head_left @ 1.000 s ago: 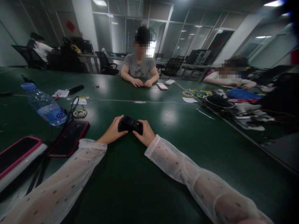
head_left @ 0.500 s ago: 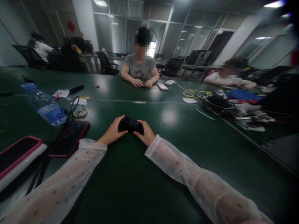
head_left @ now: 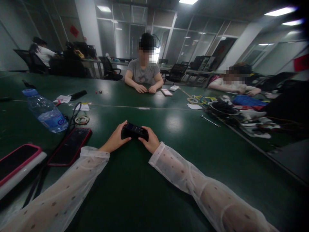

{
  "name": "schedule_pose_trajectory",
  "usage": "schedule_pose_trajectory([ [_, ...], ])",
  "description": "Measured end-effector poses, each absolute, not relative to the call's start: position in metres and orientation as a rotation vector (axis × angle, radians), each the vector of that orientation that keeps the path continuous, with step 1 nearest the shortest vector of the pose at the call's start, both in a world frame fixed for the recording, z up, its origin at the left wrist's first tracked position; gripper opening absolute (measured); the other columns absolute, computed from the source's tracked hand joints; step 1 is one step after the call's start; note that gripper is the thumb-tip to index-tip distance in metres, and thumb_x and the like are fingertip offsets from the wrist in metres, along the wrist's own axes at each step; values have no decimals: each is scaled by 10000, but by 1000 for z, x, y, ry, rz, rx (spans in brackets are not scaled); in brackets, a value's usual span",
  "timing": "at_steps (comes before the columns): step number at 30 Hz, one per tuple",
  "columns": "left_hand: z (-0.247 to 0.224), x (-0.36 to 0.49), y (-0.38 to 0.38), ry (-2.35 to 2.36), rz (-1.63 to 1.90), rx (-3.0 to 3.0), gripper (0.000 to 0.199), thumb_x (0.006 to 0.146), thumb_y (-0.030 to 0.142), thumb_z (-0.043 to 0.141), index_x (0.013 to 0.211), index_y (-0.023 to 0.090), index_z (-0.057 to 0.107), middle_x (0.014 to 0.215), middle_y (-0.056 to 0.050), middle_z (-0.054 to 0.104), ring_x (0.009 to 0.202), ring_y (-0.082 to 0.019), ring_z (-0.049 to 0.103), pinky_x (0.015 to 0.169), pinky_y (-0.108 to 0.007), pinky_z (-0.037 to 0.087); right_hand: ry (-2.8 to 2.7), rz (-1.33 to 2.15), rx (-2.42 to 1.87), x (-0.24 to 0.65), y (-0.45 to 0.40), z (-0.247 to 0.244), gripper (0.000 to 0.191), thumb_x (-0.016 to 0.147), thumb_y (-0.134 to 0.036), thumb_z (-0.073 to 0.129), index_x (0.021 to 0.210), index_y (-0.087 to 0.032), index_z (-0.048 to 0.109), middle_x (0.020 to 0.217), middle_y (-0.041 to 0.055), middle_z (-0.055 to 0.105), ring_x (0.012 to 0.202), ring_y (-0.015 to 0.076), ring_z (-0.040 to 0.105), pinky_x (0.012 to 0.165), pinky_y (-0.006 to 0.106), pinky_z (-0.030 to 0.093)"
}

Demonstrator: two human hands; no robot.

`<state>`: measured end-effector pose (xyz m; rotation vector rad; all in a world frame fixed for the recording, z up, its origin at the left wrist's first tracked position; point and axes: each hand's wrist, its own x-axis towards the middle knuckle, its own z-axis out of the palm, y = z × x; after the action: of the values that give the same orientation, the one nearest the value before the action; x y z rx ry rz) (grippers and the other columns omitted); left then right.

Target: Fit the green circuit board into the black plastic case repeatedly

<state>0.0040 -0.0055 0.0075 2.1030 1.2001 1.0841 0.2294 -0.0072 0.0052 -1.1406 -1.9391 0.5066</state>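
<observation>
The view has tipped up slightly, yet the grip is unchanged: the left hand (head_left: pixel 117 139) and right hand (head_left: pixel 152 140) clasp opposite ends of the black device (head_left: pixel 134 130) between them, apparently steadily, with a red-edged phone (head_left: pixel 70 147) left of the grip

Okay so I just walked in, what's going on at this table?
The camera wearer's left hand and right hand grip a small black device between them, over the green table. To their left are a clear bottle with a blue cap and a red-edged phone. Across the table, a person in a gray T-shirt sits with both hands close together on the tabletop. A wrench lies to the right, near a jumble of cables.
</observation>
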Motion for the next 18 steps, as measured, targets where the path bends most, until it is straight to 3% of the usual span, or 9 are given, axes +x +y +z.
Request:
schedule_pose_trajectory([
  [5, 4, 3, -3, 1201, 1100, 2046, 853, 746, 314, 714, 1436, 201, 224, 1425, -162, 382, 1299, -304, 413, 1075, -514, 321, -1864, 442, -1087, 228, -11, 11, 507, 774, -219, 647, 1240, -214, 447, 1153, 98, 577, 1071, 254, 582, 943, 467, 479],
  [11, 3, 3, -3, 1209, 1084, 2016, 829, 763, 292, 695, 1436, 223, 215, 1400, -149, 417, 1259, -282, 465, 1061, -513, 338, -1617, 319, -1028, 232, -13, 17, 525, 844, -317, 579, 1310, -191, 373, 1248, 138, 504, 1144, 256, 530, 980, 455, 455],
  [18, 3, 3, -3, 1240, 1066, 2008, 809, 768, 300, 689, 1434, 237, 235, 1398, -143, 432, 1240, -286, 488, 1048, -512, 353, -1441, 379, -1158, 239, 1, 1, 526, 823, -371, 577, 1269, -154, 404, 1213, 155, 516, 1117, 274, 539, 986, 484, 430],
])
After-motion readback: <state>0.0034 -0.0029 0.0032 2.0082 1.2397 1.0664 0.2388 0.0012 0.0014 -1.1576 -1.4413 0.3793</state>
